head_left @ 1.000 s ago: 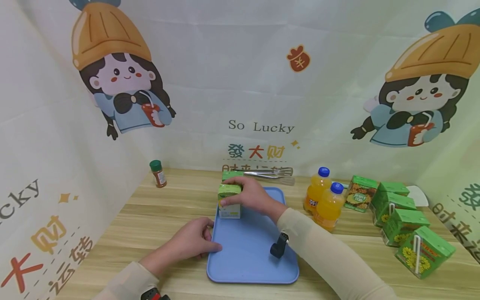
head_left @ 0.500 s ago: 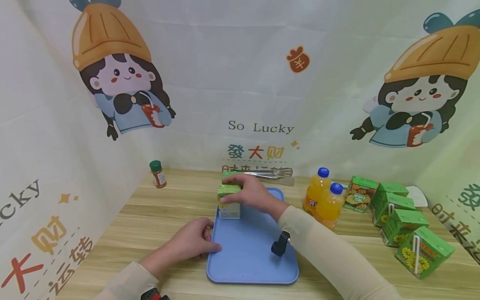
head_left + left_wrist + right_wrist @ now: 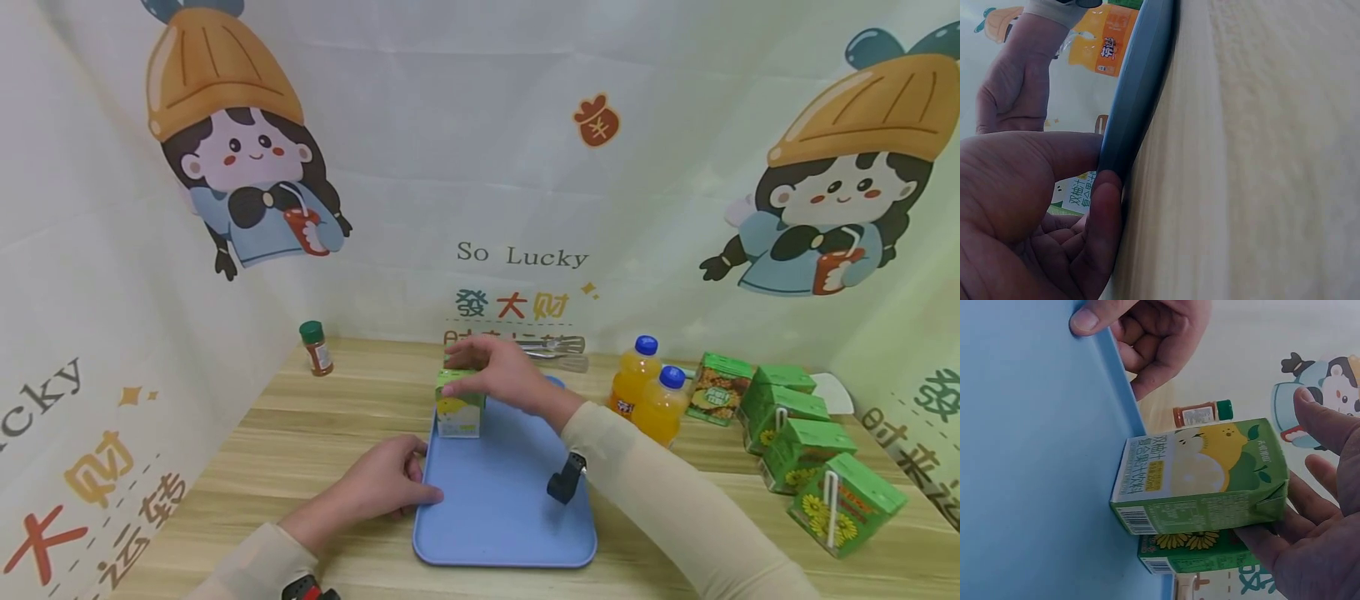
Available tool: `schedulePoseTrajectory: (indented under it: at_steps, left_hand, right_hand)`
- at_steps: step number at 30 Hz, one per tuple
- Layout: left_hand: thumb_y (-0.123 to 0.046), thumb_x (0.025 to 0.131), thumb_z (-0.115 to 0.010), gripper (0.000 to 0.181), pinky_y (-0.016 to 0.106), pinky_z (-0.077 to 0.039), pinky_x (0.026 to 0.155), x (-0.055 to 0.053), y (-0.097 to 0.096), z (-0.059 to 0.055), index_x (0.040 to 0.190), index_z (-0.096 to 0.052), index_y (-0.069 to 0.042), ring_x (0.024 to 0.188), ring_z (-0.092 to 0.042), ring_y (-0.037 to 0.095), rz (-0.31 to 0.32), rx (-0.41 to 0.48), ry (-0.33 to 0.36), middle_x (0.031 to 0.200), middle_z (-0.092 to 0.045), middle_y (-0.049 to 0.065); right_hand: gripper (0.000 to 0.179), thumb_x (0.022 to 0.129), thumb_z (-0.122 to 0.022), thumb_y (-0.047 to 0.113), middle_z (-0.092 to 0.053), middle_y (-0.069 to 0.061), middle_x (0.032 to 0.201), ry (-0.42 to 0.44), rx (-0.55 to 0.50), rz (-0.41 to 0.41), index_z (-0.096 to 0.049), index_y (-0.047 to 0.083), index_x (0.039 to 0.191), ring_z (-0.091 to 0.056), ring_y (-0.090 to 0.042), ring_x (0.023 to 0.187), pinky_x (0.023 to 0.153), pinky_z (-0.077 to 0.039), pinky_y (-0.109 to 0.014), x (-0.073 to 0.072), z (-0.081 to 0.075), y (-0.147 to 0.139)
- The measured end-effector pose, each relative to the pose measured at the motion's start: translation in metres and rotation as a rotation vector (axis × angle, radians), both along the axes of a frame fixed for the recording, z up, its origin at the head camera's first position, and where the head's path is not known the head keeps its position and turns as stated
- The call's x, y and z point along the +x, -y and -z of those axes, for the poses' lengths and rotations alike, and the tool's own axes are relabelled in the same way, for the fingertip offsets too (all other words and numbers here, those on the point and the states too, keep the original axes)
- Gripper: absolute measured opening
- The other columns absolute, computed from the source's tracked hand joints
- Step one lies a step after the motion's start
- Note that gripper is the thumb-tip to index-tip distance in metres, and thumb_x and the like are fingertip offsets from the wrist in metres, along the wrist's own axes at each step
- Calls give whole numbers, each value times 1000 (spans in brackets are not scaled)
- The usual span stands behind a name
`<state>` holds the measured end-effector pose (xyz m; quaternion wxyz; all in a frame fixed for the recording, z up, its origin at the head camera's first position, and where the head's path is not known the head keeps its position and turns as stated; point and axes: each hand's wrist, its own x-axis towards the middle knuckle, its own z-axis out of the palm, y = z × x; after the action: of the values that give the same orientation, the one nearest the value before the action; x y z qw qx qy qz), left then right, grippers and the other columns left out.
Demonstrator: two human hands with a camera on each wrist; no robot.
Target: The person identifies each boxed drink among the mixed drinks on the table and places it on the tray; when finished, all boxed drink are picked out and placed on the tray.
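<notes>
My left hand [image 3: 382, 477] pinches the left rim of a blue tray [image 3: 506, 500], thumb on top and fingers along the side. A green-and-yellow juice carton [image 3: 459, 418] with lemon pictures stands upright in the tray's far left corner. My right hand [image 3: 506, 379] is over that carton; in the right wrist view its thumb is lifted away and its fingers are spread loosely by the top. Behind it stands a darker green drink carton [image 3: 1204, 547] with yellow flowers, mostly hidden in the head view.
Two orange drink bottles [image 3: 654, 408] with blue caps stand right of the tray. Several green drink cartons [image 3: 847, 508] line the right side. A spice jar [image 3: 317, 350] with a green lid is at the back left, metal tongs [image 3: 558, 354] at the back.
The right hand has let go of the lemon carton, its thumb rising and fingers loosening, moving slightly up. The carton stays in place. The left hand has not moved.
</notes>
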<state>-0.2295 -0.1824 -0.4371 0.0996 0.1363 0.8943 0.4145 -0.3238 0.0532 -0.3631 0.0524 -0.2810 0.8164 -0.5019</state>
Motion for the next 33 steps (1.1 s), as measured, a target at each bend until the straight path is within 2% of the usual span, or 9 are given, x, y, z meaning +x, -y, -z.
schedulePoseTrajectory:
  at_steps: [10, 23, 33]
  left_hand:
    - [-17, 88, -96, 71, 34, -56, 53, -2, 0, 0, 142, -60, 12, 59, -64, 18, -7, -4, 14, 79, -66, 4]
    - [-17, 88, -96, 69, 36, -57, 54, -2, 0, 1, 140, -60, 11, 59, -64, 19, -1, -1, 20, 80, -66, 5]
    - [-17, 88, -96, 71, 37, -57, 54, -3, -1, 2, 141, -59, 12, 59, -64, 19, -1, 3, 11, 81, -66, 5]
  right_hand:
    - [59, 93, -93, 21, -77, -11, 137, 18, -31, -30, -70, 11, 146, -73, -23, 126, 107, -58, -44, -1, -16, -4]
    - [60, 93, -95, 24, -77, -1, 137, -42, 4, -23, -70, 14, 146, -72, -18, 127, 109, -57, -46, 2, -29, -7]
    - [67, 91, -96, 29, -70, -1, 149, -75, 38, -33, -68, 17, 150, -65, -21, 140, 113, -54, -49, 5, -31, -8]
